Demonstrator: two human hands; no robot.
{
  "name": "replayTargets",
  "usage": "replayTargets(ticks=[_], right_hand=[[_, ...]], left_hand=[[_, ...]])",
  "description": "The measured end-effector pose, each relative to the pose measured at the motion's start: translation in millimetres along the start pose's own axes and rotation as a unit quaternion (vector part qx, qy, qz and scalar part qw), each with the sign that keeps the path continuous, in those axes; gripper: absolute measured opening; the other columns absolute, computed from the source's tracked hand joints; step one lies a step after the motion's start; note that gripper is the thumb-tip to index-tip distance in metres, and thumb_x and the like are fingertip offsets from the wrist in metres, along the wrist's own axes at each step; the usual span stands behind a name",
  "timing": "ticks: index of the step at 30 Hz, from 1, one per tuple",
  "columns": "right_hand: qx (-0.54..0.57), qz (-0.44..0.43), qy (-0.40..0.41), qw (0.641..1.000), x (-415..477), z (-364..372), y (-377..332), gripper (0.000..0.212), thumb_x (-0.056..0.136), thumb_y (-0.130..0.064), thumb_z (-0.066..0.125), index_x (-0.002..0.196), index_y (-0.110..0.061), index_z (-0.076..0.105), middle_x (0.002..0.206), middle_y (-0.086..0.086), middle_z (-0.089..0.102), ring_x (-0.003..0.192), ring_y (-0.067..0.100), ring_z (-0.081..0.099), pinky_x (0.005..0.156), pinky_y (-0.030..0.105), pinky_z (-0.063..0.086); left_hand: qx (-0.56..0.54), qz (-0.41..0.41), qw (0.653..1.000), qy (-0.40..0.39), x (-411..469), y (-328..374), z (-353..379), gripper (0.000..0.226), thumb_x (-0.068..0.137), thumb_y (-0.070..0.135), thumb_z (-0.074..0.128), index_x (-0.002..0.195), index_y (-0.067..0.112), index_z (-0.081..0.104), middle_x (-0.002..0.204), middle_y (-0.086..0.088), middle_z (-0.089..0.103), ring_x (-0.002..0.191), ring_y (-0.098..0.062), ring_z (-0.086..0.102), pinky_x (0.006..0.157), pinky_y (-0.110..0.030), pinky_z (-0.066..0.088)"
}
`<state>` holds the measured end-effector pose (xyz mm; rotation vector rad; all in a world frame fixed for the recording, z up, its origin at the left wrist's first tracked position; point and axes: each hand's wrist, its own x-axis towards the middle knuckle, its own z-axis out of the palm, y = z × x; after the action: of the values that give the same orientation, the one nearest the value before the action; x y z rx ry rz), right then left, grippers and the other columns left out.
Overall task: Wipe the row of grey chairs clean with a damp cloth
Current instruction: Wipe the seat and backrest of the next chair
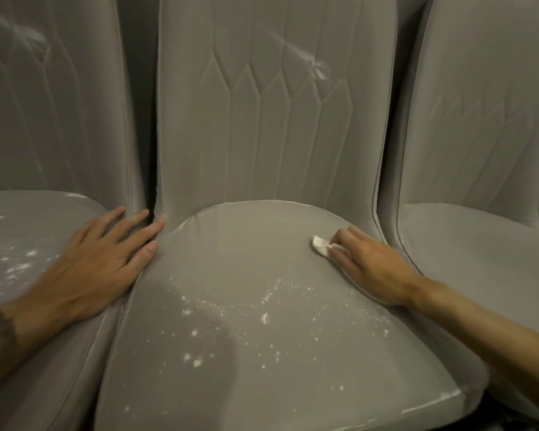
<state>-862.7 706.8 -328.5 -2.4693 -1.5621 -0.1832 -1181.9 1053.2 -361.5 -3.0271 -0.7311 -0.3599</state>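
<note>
The cloth [320,244], a small white wad, is pinched under the bent fingertips of my right hand [374,270], at the rear right of the middle chair [249,244] seat. I count three chairs and one cloth. My left hand [105,262] lies flat with fingers spread, holding nothing, across the gap to the left chair [28,219].

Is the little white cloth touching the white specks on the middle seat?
Apart. The head view shows the cloth, held by the right hand, far back on the middle seat, with bare grey fabric between it and the white specks.
</note>
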Motion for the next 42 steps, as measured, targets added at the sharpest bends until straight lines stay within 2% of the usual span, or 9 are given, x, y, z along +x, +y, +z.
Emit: replayTargets(ticks=[4,8,11,16,22,28,34,39,42], right_hand=[[-0.033,0.133,0.007,0.990,14,-10,15,0.030,0.106,-0.045,0.036,0.113,-0.021,0.052,0.115,0.005,0.054,0.095,0.030,0.059,0.083,0.043,0.048],[-0.012,0.011,0.031,0.999,-8,0,-13,0.029,0.104,-0.054,0.032,0.108,-0.031,0.049,0.103,-0.008,0.050,0.083,0.015,0.055,0.070,0.034,0.042],[0.020,-0.036,-0.005,0.999,-22,-8,-5,0.029,0.103,-0.060,0.027,0.107,-0.039,0.046,0.104,-0.014,0.049,0.084,0.008,0.053,0.073,0.031,0.045],[-0.019,0.107,0.003,0.994,1,-16,15,0.030,0.106,-0.044,0.038,0.114,-0.021,0.054,0.116,0.004,0.055,0.093,0.026,0.058,0.084,0.041,0.047],[0.040,-0.054,-0.010,0.998,-43,-13,-14,0.024,0.105,-0.058,0.030,0.107,-0.040,0.046,0.101,-0.017,0.047,0.084,0.006,0.053,0.073,0.025,0.045],[-0.014,0.127,0.003,0.992,-2,-19,11,0.030,0.107,-0.042,0.038,0.114,-0.018,0.054,0.116,0.006,0.055,0.097,0.029,0.059,0.086,0.043,0.047],[0.034,-0.040,-0.005,0.999,-49,-15,-24,0.028,0.104,-0.060,0.027,0.105,-0.038,0.044,0.099,-0.016,0.046,0.079,0.007,0.052,0.070,0.029,0.047],[-0.015,0.135,0.008,0.991,-21,-22,-3,0.029,0.107,-0.042,0.036,0.115,-0.020,0.053,0.114,0.003,0.054,0.094,0.027,0.059,0.084,0.042,0.047],[-0.025,0.104,0.027,0.994,-17,-12,-32,0.029,0.107,-0.042,0.036,0.113,-0.019,0.053,0.110,0.004,0.055,0.092,0.029,0.059,0.082,0.042,0.046]], left_hand=[[0.000,-0.003,1.000,0.003,-1,2,0,0.059,0.105,0.065,0.005,0.161,0.051,0.016,0.168,0.007,0.029,0.154,-0.025,0.021,0.119,-0.052,0.032],[-0.013,-0.004,1.000,0.006,0,4,-2,0.059,0.105,0.066,0.007,0.161,0.051,0.018,0.167,0.008,0.031,0.154,-0.025,0.023,0.118,-0.052,0.031],[-0.022,-0.003,1.000,0.001,-1,3,-3,0.060,0.104,0.067,0.005,0.160,0.052,0.018,0.168,0.007,0.030,0.154,-0.026,0.023,0.119,-0.052,0.030],[-0.038,-0.012,0.999,0.012,-1,5,-3,0.066,0.099,0.073,-0.002,0.159,0.053,0.017,0.169,0.010,0.027,0.156,-0.023,0.018,0.122,-0.049,0.023],[-0.048,-0.017,0.999,0.010,-3,8,-6,0.068,0.096,0.074,-0.004,0.158,0.054,0.017,0.169,0.010,0.027,0.155,-0.022,0.017,0.121,-0.049,0.022],[-0.052,-0.023,0.998,0.005,-2,11,-10,0.072,0.091,0.076,-0.007,0.156,0.053,0.013,0.169,0.010,0.026,0.156,-0.023,0.017,0.122,-0.047,0.020],[-0.058,-0.025,0.998,0.003,-1,9,-7,0.070,0.091,0.078,-0.008,0.155,0.057,0.011,0.169,0.013,0.024,0.155,-0.020,0.014,0.122,-0.047,0.019],[-0.047,-0.025,0.999,0.010,0,6,-2,0.066,0.097,0.075,-0.003,0.157,0.057,0.017,0.169,0.013,0.026,0.155,-0.021,0.017,0.121,-0.049,0.023],[-0.044,-0.018,0.999,0.009,2,4,0,0.063,0.098,0.075,-0.001,0.156,0.059,0.018,0.169,0.012,0.027,0.155,-0.022,0.019,0.121,-0.049,0.024]])
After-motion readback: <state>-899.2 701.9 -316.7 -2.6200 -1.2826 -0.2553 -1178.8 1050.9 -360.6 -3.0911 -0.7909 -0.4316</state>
